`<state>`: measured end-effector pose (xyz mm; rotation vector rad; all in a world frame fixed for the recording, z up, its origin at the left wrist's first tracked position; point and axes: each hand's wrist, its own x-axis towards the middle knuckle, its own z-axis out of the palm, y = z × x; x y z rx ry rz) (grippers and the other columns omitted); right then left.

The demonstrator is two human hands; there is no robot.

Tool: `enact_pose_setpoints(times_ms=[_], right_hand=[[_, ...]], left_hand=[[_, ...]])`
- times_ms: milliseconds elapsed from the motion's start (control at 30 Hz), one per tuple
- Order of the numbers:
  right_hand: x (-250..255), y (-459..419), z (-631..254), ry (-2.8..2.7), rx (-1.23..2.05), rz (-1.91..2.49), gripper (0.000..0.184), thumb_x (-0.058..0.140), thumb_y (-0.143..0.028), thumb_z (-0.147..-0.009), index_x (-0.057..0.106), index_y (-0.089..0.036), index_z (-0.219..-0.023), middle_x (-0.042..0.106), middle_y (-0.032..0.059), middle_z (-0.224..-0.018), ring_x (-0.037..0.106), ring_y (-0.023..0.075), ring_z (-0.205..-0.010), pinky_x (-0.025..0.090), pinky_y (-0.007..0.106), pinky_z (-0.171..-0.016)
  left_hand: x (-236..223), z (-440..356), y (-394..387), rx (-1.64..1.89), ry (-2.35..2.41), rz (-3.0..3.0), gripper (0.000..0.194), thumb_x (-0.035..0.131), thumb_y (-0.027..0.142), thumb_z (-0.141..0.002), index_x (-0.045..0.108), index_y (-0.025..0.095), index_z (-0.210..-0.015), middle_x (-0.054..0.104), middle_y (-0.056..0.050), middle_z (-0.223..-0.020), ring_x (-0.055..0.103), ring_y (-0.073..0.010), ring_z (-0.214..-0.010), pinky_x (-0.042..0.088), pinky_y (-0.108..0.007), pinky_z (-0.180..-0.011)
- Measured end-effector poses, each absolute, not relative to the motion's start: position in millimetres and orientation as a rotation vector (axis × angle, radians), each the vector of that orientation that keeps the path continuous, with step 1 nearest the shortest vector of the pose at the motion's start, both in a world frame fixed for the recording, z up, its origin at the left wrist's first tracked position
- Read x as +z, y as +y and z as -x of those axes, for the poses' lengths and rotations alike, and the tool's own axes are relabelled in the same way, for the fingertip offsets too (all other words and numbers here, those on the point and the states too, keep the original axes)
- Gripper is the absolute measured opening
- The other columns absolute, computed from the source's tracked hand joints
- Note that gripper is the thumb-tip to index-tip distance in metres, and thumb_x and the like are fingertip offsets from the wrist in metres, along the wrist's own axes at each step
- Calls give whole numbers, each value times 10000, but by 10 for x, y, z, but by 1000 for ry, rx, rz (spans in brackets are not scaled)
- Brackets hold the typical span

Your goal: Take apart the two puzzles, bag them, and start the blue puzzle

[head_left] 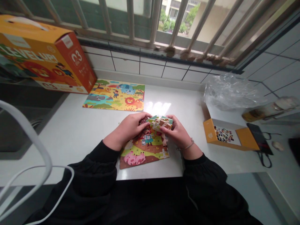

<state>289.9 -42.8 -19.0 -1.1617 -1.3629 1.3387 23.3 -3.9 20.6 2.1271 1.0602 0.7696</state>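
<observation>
A farm-picture jigsaw puzzle (150, 150) with a pink pig and a farmer lies on the white counter in front of me. Over its far part, my right hand (177, 131) is closed around a clump of jigsaw puzzle pieces (161, 124), its thumb on top. My left hand (134, 125) has its thumb and fingers closed at the left side of the same pieces, partly covering the puzzle's upper left. Beyond my hands lies a second jigsaw puzzle (114, 95) showing lions, a hippo and an elephant.
An orange puzzle box (47, 56) stands at the back left beside the sink (14, 125). To the right are an open yellow box (247, 137) with loose pieces, clear plastic wrap (232, 92), a bottle (269, 109) and a phone (259, 137). A white cable (44, 150) loops at left.
</observation>
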Motion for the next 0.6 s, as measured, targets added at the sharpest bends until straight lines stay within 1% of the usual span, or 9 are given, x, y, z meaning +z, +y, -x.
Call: enact_pose_setpoints(times_ms=[67, 167, 233, 333, 433, 500, 600], right_hand=[[-210, -407, -2904, -1382, 1305, 1188, 681, 984, -516, -789, 586, -278, -1287, 749, 14, -1046, 730, 208, -893, 629, 352, -800], [-229, -375, -2910, -1452, 1296, 1210, 780, 984, -519, -784, 594, -268, -1411, 765, 67, -1201, 753, 243, -1028, 643, 401, -916], [-233, -364, -2912, -1499, 1306, 1197, 750, 979, -526, -787, 635, -257, -1397, 773, 84, -1238, 756, 256, -1068, 643, 419, -950], [-222, -366, -2917, -1521, 1325, 1183, 627, 975, -530, -786, 697, -245, -1270, 795, 63, -1145, 760, 241, -991, 647, 406, -898], [-204, -374, -2930, -1464, 1294, 1215, 591, 983, -517, -778, 713, -245, -1227, 808, 50, -1100, 761, 234, -953, 641, 408, -893], [-199, -372, -2940, -1368, 1251, 1225, 590, 985, -509, -777, 710, -250, -1230, 814, 52, -1125, 768, 240, -976, 641, 425, -934], [-205, -365, -2946, -1198, 1210, 1167, 583, 968, -509, -798, 684, -260, -1242, 805, 63, -1210, 777, 249, -1059, 633, 453, -1029]], left_hand=[[195, -244, -36, 749, 1048, -2154, 240, 697, 212, -1019, 756, 227, -1252, 815, -68, -1201, 753, -236, -1051, 579, -411, -1009], [173, -250, -31, 741, 1021, -2183, 272, 685, 216, -1025, 758, 234, -1286, 820, -75, -1220, 762, -249, -1091, 587, -436, -1043], [160, -246, -31, 750, 989, -2190, 288, 671, 211, -1030, 765, 242, -1300, 824, -72, -1223, 766, -249, -1106, 591, -435, -1047], [152, -231, -27, 743, 989, -2188, 308, 677, 227, -1028, 768, 243, -1322, 822, -72, -1245, 766, -245, -1110, 591, -419, -1044], [152, -202, -3, 702, 1083, -2178, 365, 738, 279, -992, 755, 220, -1352, 815, -83, -1228, 762, -248, -1042, 590, -403, -989], [148, -178, 19, 660, 1151, -2165, 338, 756, 317, -979, 771, 209, -1298, 815, -83, -1160, 752, -247, -976, 583, -391, -924], [135, -135, 49, 596, 1232, -2132, 253, 778, 339, -948, 795, 204, -1161, 805, -72, -1040, 729, -242, -906, 558, -364, -834]])
